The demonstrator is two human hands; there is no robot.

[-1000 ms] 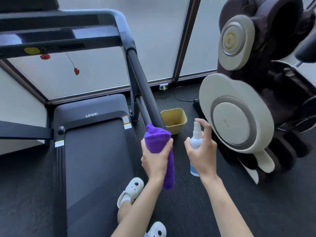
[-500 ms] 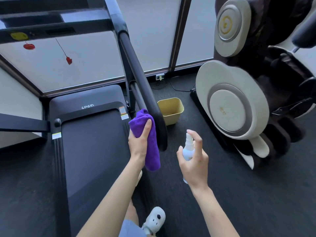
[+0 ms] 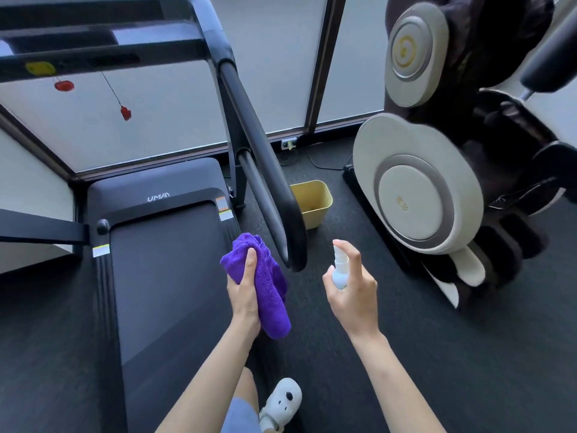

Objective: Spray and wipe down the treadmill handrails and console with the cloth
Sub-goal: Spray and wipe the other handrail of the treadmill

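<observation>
1. left hand (image 3: 245, 295) gripping a bunched purple cloth (image 3: 262, 282), thumb pressed along its front, fingers wrapped behind; held just off the rounded end of the right handrail (image 3: 265, 170), apart from it.
2. right hand (image 3: 352, 292) curled round a small white spray bottle (image 3: 339, 270), index finger arched over the nozzle; held over open dark carpet (image 3: 468, 354) right of the handrail.
3. free lane of carpet between the handrail and a massage chair (image 3: 437, 182); treadmill belt (image 3: 168, 276) to the left of the hands, console (image 3: 103, 42) at top left, red safety clip (image 3: 125, 113) dangling below it.
4. yellow bin (image 3: 312, 203) on the floor behind the handrail end, open-topped; contents not discernible.
5. white clog (image 3: 282, 401) at the bottom edge, beside the belt.
</observation>
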